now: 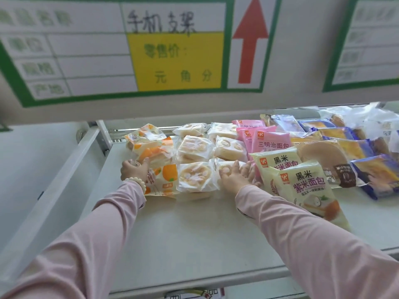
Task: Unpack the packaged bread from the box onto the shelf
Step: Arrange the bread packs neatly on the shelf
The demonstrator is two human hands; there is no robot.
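My left hand (133, 169) is at the left end of the bread row. Its fingers curl round the left edge of an orange pack (151, 155), the middle one in a column of three orange-printed packs. A bracelet (136, 182) of pale beads circles that wrist, just above the front pack of the column.

My right hand (236, 176) lies flat with its fingers straight and spread on a bun pack (226, 164) in clear wrap. This pack is at the front right corner of a block of similar packs, and another one lies between my two hands, touching the orange column. Both sleeves (302, 244) are pale pink.

All the bread lies on the white shelf (172, 234), set toward the back, and the packs touch or overlap each other. Just right of my right hand are pink packs (271, 143). In front of these, two cream packs (302, 184) with purple lettering lie overlapped and reach nearest to me. Further right is a round loaf (321, 153) in a wrapper, then blue packs (380, 175) running to the picture's edge.

Above the shelf hangs a green-bordered price sign (174, 59) with a yellow panel, and beside it a red arrow (250, 37) points up.
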